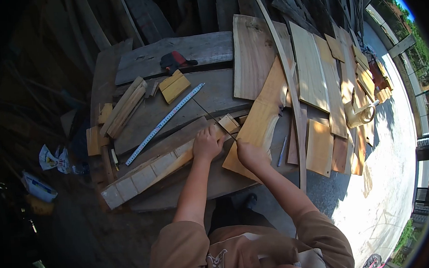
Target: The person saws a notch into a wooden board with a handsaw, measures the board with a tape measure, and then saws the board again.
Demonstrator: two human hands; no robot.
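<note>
left hand (pixel 208 144) closed on wooden strip (pixel 148 171) | right hand (pixel 248 154) on board (pixel 262 117), grip unclear | strip lined, uncut

Left hand (pixel 207 145) on a long plank (pixel 144 174), right hand (pixel 249 154) on an orange board (pixel 262 117)

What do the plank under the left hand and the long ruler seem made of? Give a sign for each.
The plank under the left hand: bare, unfinished wood; pale, matt, with grain. The ruler: probably metal or plastic; thin whitish strip with scale marks.
</note>
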